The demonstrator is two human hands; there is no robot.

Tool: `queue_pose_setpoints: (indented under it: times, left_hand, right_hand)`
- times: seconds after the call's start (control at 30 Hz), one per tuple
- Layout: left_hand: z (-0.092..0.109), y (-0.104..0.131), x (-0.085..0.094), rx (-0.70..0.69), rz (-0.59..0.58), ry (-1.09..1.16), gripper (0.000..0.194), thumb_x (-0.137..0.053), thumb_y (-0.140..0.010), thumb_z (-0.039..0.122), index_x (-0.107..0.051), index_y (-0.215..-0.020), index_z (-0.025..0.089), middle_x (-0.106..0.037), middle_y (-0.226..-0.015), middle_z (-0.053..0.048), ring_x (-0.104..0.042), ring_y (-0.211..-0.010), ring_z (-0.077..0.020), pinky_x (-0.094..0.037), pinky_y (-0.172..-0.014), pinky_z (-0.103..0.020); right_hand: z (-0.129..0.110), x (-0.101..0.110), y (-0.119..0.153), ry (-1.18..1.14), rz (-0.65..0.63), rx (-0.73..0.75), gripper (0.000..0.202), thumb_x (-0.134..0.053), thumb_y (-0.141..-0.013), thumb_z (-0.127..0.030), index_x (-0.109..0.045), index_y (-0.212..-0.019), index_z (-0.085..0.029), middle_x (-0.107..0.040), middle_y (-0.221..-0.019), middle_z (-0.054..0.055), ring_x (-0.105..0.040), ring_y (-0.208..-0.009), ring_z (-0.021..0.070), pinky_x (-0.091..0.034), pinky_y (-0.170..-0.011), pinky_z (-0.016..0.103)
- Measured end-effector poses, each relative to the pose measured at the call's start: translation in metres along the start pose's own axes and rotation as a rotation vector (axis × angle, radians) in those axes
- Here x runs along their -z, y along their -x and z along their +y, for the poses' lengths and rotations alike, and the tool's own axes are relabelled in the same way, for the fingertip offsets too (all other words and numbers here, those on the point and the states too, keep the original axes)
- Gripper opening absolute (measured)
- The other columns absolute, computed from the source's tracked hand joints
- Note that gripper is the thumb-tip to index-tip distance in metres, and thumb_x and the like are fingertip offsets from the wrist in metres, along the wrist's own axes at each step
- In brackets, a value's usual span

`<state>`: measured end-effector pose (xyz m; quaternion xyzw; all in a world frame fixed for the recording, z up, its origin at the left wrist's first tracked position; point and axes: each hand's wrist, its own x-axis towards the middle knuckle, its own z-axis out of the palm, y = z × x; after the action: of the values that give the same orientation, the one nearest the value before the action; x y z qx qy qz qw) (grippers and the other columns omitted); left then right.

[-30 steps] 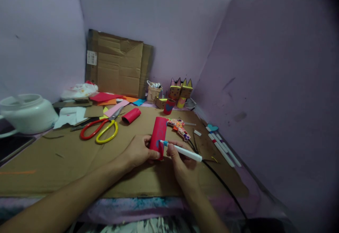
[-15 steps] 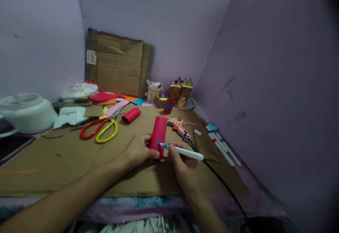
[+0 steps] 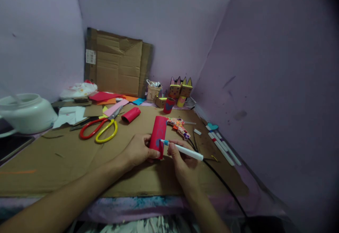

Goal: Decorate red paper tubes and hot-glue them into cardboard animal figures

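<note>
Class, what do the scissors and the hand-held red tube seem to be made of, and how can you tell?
Scissors: metal blades, from their grey sheen; smooth red and yellow handles, plastic or coated metal.
Red tube: probably matte paper or thin card, as it shows little gloss and bears blue marks.

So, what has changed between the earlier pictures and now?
The right hand has shifted the tip of the white, blue-ended marker slightly up the red paper tube since the last picture. Nothing was grasped or released; the left hand still holds the tube.
</note>
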<state>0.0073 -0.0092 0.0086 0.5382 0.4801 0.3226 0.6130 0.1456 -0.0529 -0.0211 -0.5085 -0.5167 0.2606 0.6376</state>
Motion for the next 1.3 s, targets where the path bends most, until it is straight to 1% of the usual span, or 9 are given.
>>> queue_pose_setpoints:
  times: [0.2,0.33,0.47,0.57,0.67,0.83,1.0,1.17,1.3]
  left_hand:
    - [0.0009,0.0018,-0.0004,-0.004,-0.008,0.012,0.042,-0.073,-0.046,0.018,-0.064,-0.086,0.011,-0.069,-0.072,-0.004,-0.060,-0.058,-0.0159,-0.047,-0.054,-0.027]
    - [0.0007,0.0018,-0.0005,-0.001,0.001,0.024,0.036,-0.073,-0.046,0.017,-0.063,-0.080,0.011,-0.068,-0.068,-0.002,-0.060,-0.056,-0.0155,-0.046,-0.052,-0.026]
    - [-0.0003,0.0004,-0.0004,0.004,0.006,0.024,0.033,-0.073,-0.047,0.016,-0.063,-0.078,0.013,-0.068,-0.068,-0.001,-0.062,-0.058,-0.0165,-0.048,-0.053,-0.026]
    - [-0.0007,-0.0006,-0.0005,-0.002,0.021,0.009,0.031,-0.072,-0.047,0.013,-0.063,-0.076,0.013,-0.068,-0.067,0.000,-0.061,-0.055,-0.0151,-0.047,-0.051,-0.025]
    - [-0.0004,-0.0007,-0.0007,-0.008,0.033,0.005,0.031,-0.072,-0.047,0.012,-0.064,-0.077,0.012,-0.067,-0.065,0.000,-0.059,-0.053,-0.0134,-0.046,-0.049,-0.024]
    - [-0.0010,-0.0003,-0.0005,0.001,0.010,0.016,0.033,-0.072,-0.048,0.014,-0.063,-0.080,0.011,-0.069,-0.068,-0.002,-0.062,-0.056,-0.0157,-0.047,-0.051,-0.025]
    - [-0.0031,-0.0011,0.0005,-0.007,-0.012,0.019,0.039,-0.072,-0.048,0.015,-0.064,-0.086,0.009,-0.070,-0.071,-0.004,-0.062,-0.057,-0.0159,-0.048,-0.052,-0.025]
    - [-0.0025,-0.0007,0.0004,-0.003,-0.004,0.019,0.039,-0.073,-0.047,0.015,-0.064,-0.085,0.010,-0.070,-0.071,-0.005,-0.062,-0.057,-0.0165,-0.047,-0.051,-0.026]
    - [-0.0012,-0.0005,-0.0002,-0.001,0.016,0.031,0.037,-0.073,-0.046,0.015,-0.063,-0.082,0.010,-0.069,-0.070,-0.002,-0.061,-0.056,-0.0153,-0.048,-0.051,-0.025]
  right_hand:
    - [0.0017,0.0001,0.0002,-0.005,-0.010,-0.015,0.021,-0.061,-0.080,-0.036,-0.068,-0.081,-0.016,-0.065,-0.062,0.000,-0.060,-0.055,0.0127,-0.047,-0.051,0.022]
    - [0.0034,0.0016,0.0005,0.024,-0.008,-0.014,0.022,-0.061,-0.080,-0.037,-0.067,-0.077,-0.016,-0.063,-0.057,-0.001,-0.058,-0.051,0.0123,-0.045,-0.048,0.021]
    - [0.0040,0.0034,0.0014,0.048,-0.025,0.006,0.023,-0.061,-0.079,-0.038,-0.066,-0.071,-0.016,-0.061,-0.052,-0.001,-0.057,-0.047,0.0122,-0.043,-0.044,0.020]
    - [0.0029,0.0036,0.0023,0.052,-0.029,-0.002,0.024,-0.062,-0.078,-0.038,-0.066,-0.069,-0.016,-0.062,-0.051,-0.001,-0.056,-0.044,0.0119,-0.042,-0.042,0.020]
    - [0.0020,0.0029,0.0027,0.041,-0.024,-0.012,0.023,-0.062,-0.078,-0.038,-0.066,-0.070,-0.016,-0.063,-0.052,0.000,-0.058,-0.045,0.0119,-0.043,-0.042,0.020]
    - [0.0020,0.0013,0.0015,0.008,0.002,-0.007,0.022,-0.062,-0.078,-0.037,-0.066,-0.073,-0.016,-0.062,-0.053,-0.001,-0.059,-0.048,0.0124,-0.045,-0.045,0.020]
    - [0.0004,-0.0003,0.0004,-0.006,0.014,-0.029,0.022,-0.062,-0.078,-0.037,-0.067,-0.079,-0.016,-0.064,-0.059,0.000,-0.060,-0.053,0.0129,-0.048,-0.049,0.022]
    - [0.0009,0.0003,0.0006,0.001,0.005,-0.027,0.022,-0.062,-0.079,-0.037,-0.066,-0.079,-0.016,-0.064,-0.059,0.000,-0.060,-0.053,0.0127,-0.047,-0.050,0.021]
    - [0.0058,0.0025,0.0013,0.030,-0.009,-0.028,0.021,-0.061,-0.080,-0.037,-0.065,-0.076,-0.017,-0.061,-0.054,-0.002,-0.058,-0.049,0.0113,-0.045,-0.047,0.019]
